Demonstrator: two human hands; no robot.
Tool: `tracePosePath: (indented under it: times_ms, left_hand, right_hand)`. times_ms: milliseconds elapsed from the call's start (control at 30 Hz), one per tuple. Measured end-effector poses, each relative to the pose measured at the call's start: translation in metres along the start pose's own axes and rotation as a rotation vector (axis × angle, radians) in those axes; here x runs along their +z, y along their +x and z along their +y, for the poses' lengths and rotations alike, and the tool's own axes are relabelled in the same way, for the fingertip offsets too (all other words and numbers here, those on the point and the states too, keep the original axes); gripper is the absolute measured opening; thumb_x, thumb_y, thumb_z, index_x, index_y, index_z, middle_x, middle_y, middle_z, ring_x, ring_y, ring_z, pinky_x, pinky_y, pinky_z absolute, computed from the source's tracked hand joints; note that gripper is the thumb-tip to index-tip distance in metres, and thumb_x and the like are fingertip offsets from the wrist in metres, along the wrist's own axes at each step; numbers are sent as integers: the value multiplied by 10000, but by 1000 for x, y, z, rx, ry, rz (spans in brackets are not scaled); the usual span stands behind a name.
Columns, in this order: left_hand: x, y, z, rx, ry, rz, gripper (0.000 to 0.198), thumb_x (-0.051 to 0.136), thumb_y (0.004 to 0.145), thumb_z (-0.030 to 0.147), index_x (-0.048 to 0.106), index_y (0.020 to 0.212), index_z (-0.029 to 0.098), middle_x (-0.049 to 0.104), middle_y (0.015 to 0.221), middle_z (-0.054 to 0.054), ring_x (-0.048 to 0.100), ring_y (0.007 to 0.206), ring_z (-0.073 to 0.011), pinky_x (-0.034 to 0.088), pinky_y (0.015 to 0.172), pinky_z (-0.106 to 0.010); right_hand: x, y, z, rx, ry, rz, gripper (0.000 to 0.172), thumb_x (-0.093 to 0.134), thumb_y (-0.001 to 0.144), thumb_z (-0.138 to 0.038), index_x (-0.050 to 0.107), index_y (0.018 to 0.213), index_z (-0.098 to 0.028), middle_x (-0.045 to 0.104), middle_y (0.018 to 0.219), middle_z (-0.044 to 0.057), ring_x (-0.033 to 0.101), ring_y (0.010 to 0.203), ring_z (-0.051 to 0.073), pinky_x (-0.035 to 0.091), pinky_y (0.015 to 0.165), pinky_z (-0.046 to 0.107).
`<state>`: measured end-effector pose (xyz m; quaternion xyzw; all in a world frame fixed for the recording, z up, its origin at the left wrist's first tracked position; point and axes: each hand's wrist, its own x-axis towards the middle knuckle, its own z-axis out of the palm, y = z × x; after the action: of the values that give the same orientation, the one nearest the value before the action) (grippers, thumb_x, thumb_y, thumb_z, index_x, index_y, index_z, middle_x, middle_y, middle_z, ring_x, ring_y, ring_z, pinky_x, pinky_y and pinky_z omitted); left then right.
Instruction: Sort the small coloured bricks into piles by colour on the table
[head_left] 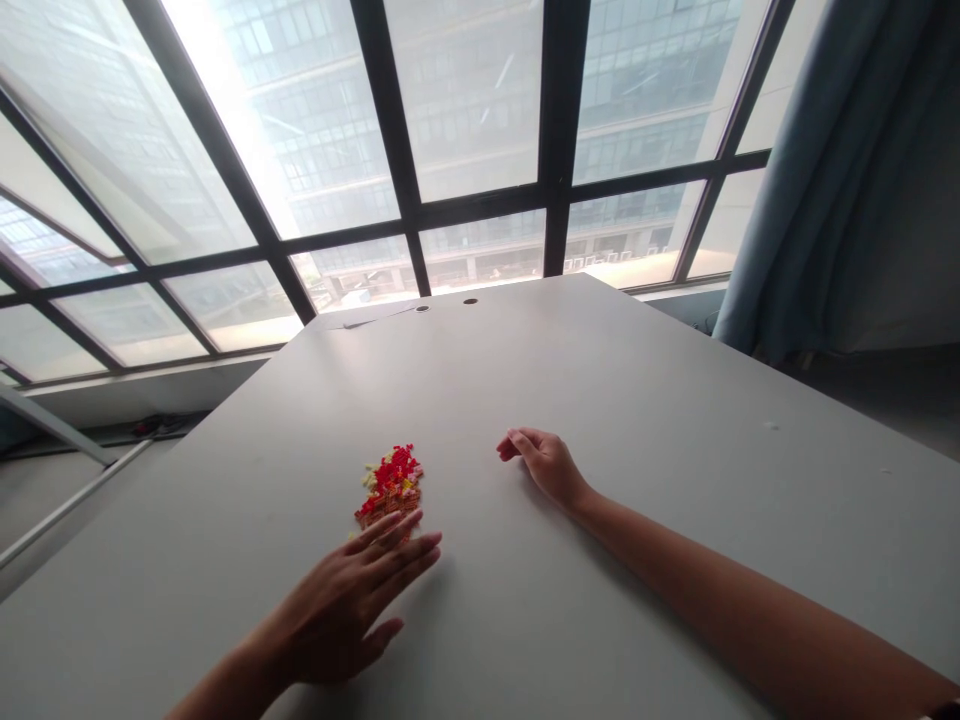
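A small heap of tiny plastic pieces (pixel 395 483), which look like building bricks, lies on the pale table (pixel 510 360). Red pieces are on top, with brown, pale yellow and pink ones around them. My left hand (pixel 352 590) is open, fingers stretched out, over the near edge of the heap and hiding part of it. Whether its fingertips touch the pieces I cannot tell. To the right of the heap, apart from it, my right hand (pixel 546 462) is closed above the table with fingers curled inward. What it holds, if anything, is hidden.
At the table's far end are two dark round holes, one of them (pixel 470 301) near the middle, and a thin flat sheet (pixel 367 318). Tall black-framed windows (pixel 480 200) stand beyond. A blue-grey curtain (pixel 817 200) hangs at the right, and a white metal bar (pixel 67 510) runs at the left.
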<state>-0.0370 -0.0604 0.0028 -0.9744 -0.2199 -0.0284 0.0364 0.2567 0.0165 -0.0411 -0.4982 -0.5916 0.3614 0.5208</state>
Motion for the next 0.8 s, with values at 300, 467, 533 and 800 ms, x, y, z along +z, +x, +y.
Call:
tracePosePath:
  times_ms: [300, 467, 533, 800]
  left_hand:
    - [-5, -4, -19, -55, 61, -69, 772, 466, 820, 135, 106, 1495, 244, 285, 1522, -9, 189, 1423, -253, 249, 1157, -481]
    - [-1, -11, -19, -37, 67, -131, 797, 457, 808, 127, 69, 1497, 229, 245, 1536, 0, 155, 1431, -252, 204, 1171, -486]
    - [1, -8, -23, -70, 82, -99, 783, 438, 820, 120, 60, 1497, 235, 246, 1536, -10, 190, 1424, -245, 167, 1175, -498]
    - [5, 33, -26, -129, 89, 43, 631, 383, 924, 224, 111, 1494, 210, 280, 1525, -46, 145, 1430, -280, 187, 1158, -538]
  right_hand:
    - [0, 1, 0, -5, 16, 7, 428, 448, 811, -524, 672, 676, -186, 715, 674, 57, 674, 672, 203, 505, 728, 337]
    - [0, 0, 0, -7, -4, 1, 426, 443, 816, -519, 674, 677, -189, 712, 669, 56, 673, 672, 204, 502, 727, 334]
    - [0, 0, 0, -3, -3, 1, 428, 439, 814, -520, 673, 677, -189, 712, 672, 58, 674, 675, 205, 500, 729, 336]
    - [0, 0, 0, 11, 8, 1, 430, 450, 802, -539, 670, 679, -191, 712, 677, 65, 671, 679, 210, 499, 733, 345]
